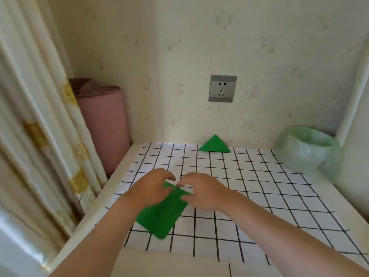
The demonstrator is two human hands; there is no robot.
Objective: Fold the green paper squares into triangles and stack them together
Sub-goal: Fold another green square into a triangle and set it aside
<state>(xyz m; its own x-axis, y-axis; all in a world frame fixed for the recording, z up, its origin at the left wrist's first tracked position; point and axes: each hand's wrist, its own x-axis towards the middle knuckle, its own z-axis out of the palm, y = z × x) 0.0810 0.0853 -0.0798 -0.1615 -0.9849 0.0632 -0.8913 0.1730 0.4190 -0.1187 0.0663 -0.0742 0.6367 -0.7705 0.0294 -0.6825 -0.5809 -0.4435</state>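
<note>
A green paper square (160,213) lies on the checked cloth (249,196), turned so one rounded corner points toward me. My left hand (148,189) covers its far left part, fingers curled over the paper's far corner. My right hand (203,189) meets it from the right, fingertips pinching the same far corner and its thumb on the paper's right edge. The far corner itself is hidden between the fingers. A folded green triangle (214,145) leans at the back of the table against the wall.
A pale green bag-lined bin (308,150) stands at the back right. A rolled pink mat (103,124) stands in the left corner beside a curtain (40,136). A wall socket (222,88) sits above the triangle.
</note>
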